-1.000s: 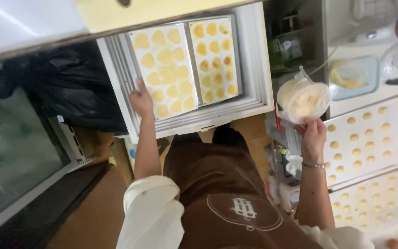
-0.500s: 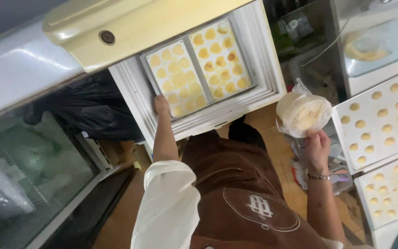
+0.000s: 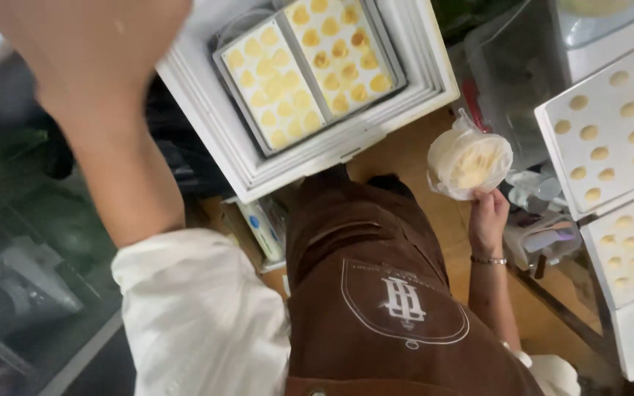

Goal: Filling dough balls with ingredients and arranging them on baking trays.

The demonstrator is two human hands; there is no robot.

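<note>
**Pale-yellow tub in the right hand, beside the open freezer**

Clear plastic film wraps the round tub (image 3: 469, 160), which is filled with something pale yellow. My right hand (image 3: 489, 220) grips it from below, with the fingers closed on its lower edge. The tub stands just above the fingertips, in the air over the wooden floor (image 3: 405, 158). A thin bracelet (image 3: 488, 259) sits on the wrist below the hand.

My left hand (image 3: 89, 51) is raised very near to the camera, blurred and partly out of frame. I cannot tell if it is open or closed, and I see nothing in it.

To the left of the right hand and above it is the open white freezer (image 3: 434, 73). Two trays of yellow rounds (image 3: 273, 84) lie flat inside it. Close to the right of the hand are white trays with paler rounds (image 3: 610, 125).

I judge the step as carrying, because the tub is not set down anywhere. Any next move with it calls for a level grip, since the film looks loose and only one hand holds it.

Room is narrow. The freezer rim is on one side, the tray corners are on the other, and my brown apron (image 3: 376, 293) hangs between them. The open room is the strip of floor directly around the hand.
</note>
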